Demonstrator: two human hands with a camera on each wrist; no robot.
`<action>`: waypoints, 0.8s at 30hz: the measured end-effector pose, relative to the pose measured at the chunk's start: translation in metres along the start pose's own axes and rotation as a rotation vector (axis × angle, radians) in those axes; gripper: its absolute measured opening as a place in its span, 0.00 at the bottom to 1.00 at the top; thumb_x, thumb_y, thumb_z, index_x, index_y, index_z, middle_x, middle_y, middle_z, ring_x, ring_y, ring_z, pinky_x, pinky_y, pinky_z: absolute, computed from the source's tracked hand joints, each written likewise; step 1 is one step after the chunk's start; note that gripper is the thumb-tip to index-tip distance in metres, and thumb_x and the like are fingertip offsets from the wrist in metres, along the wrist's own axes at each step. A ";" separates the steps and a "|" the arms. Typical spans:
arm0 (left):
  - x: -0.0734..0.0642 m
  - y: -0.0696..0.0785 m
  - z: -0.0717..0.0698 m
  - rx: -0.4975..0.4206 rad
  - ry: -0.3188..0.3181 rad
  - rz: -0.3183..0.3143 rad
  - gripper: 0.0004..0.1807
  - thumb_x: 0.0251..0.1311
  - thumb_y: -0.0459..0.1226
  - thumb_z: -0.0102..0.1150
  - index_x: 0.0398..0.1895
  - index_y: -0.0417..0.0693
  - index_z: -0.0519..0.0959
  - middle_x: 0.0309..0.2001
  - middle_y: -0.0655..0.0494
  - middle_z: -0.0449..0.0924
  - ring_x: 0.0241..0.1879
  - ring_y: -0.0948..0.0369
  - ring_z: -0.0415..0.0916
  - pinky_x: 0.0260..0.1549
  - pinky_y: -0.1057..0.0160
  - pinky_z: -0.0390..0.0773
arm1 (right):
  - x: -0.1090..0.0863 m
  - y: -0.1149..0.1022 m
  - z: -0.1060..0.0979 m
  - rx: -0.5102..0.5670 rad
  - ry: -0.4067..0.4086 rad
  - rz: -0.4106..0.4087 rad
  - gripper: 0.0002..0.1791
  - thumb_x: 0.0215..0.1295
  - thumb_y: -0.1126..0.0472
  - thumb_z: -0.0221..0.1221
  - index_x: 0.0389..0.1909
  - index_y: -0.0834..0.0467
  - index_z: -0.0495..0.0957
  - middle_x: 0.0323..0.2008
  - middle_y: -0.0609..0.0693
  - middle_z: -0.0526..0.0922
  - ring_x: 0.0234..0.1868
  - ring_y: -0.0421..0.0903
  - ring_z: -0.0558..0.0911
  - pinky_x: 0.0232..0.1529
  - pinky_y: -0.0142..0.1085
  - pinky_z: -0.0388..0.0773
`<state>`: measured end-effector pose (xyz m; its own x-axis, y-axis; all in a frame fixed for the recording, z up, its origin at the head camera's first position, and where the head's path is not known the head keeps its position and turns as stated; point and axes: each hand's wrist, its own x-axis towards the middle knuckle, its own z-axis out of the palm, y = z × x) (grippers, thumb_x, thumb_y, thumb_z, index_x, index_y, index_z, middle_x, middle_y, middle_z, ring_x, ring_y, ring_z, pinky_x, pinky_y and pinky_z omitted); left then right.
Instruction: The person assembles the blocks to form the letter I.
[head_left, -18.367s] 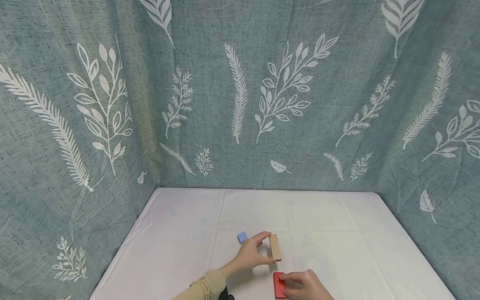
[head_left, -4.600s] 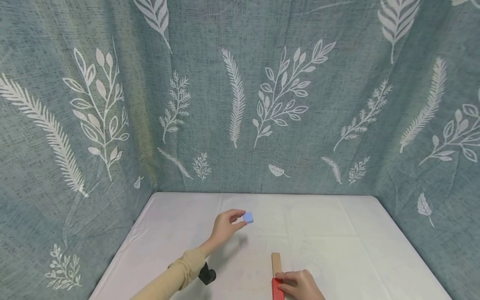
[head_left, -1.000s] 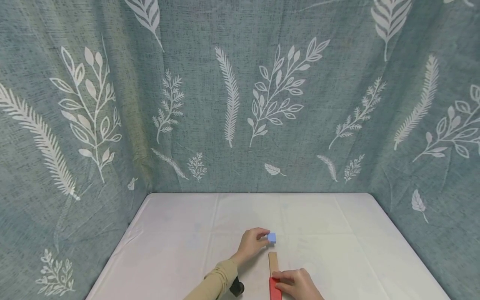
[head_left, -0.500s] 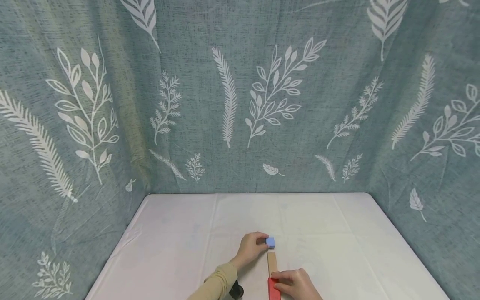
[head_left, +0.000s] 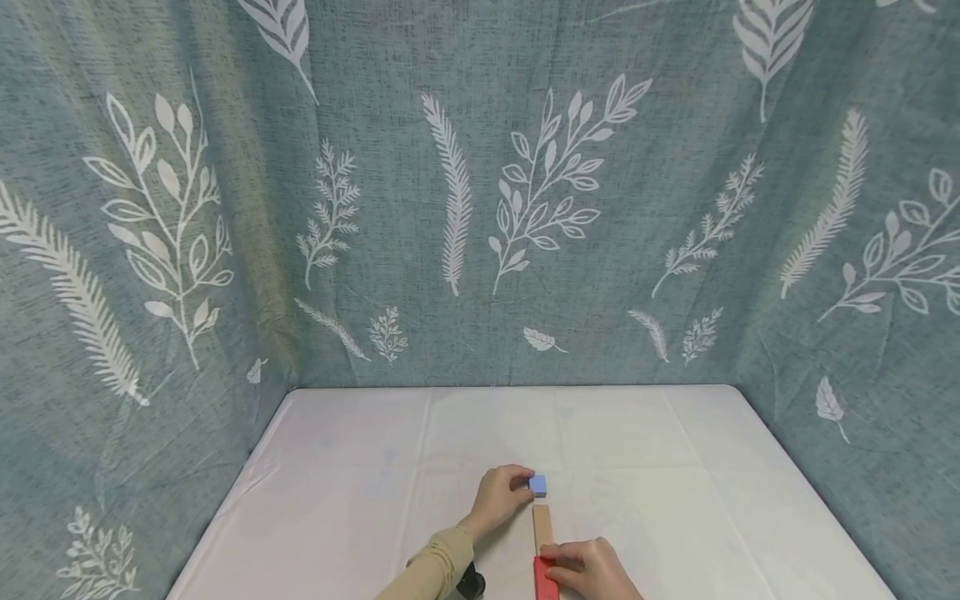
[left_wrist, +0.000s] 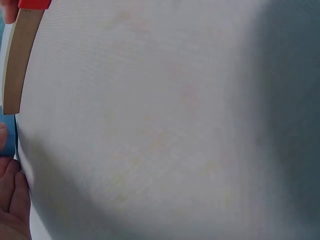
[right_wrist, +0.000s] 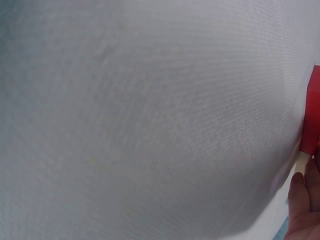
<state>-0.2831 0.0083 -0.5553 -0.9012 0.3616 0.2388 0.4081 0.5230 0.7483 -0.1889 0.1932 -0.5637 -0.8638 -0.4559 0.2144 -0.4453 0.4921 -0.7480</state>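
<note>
A small blue block [head_left: 537, 486] is pinched between thumb and fingers of my left hand [head_left: 495, 500]. It sits just past the far end of a long plain wooden block [head_left: 542, 527]; in the left wrist view the blue block [left_wrist: 7, 142] shows right at that end of the wooden block [left_wrist: 19, 65]. The near end of the wooden block meets a red block [head_left: 546, 579], so the three run in a line. My right hand [head_left: 596, 567] holds the red block by its right side near this joint. In the right wrist view the red block [right_wrist: 312, 112] is cut off by the frame edge.
A white cloth [head_left: 337, 483] covers the table. Teal curtains [head_left: 390, 250] with white leaf prints hang behind it and along both sides. A black device [head_left: 471, 583] is worn at my left wrist, below the tan sleeve [head_left: 438, 567].
Earlier, the wooden block lay apart from the red one and was spanned by my left hand. Later that hand lifted the blue block, then brought it nearer to the wooden block's far end.
</note>
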 end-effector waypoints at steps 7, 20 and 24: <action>0.001 0.000 0.003 0.027 0.009 -0.009 0.15 0.51 0.32 0.65 0.44 0.38 0.82 0.44 0.47 0.85 0.49 0.50 0.81 0.51 0.51 0.79 | 0.000 0.000 0.001 0.019 0.002 -0.005 0.16 0.59 0.55 0.64 0.42 0.63 0.84 0.38 0.55 0.87 0.41 0.35 0.83 0.37 0.24 0.82; 0.002 -0.007 0.001 -0.035 -0.003 0.005 0.14 0.49 0.33 0.68 0.41 0.40 0.83 0.41 0.48 0.86 0.44 0.51 0.83 0.45 0.57 0.82 | 0.000 0.001 0.000 0.003 0.002 -0.005 0.16 0.59 0.55 0.64 0.41 0.62 0.85 0.38 0.55 0.87 0.42 0.35 0.83 0.37 0.25 0.83; 0.003 -0.007 0.000 -0.059 -0.009 -0.004 0.14 0.49 0.33 0.68 0.41 0.40 0.83 0.41 0.48 0.86 0.44 0.52 0.83 0.45 0.58 0.82 | 0.000 0.002 0.001 -0.014 0.011 -0.017 0.15 0.58 0.56 0.64 0.41 0.62 0.85 0.38 0.55 0.88 0.42 0.36 0.84 0.37 0.25 0.83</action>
<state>-0.2887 0.0056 -0.5602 -0.9014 0.3668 0.2300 0.3949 0.4786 0.7842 -0.1892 0.1938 -0.5657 -0.8586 -0.4561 0.2340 -0.4632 0.4949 -0.7352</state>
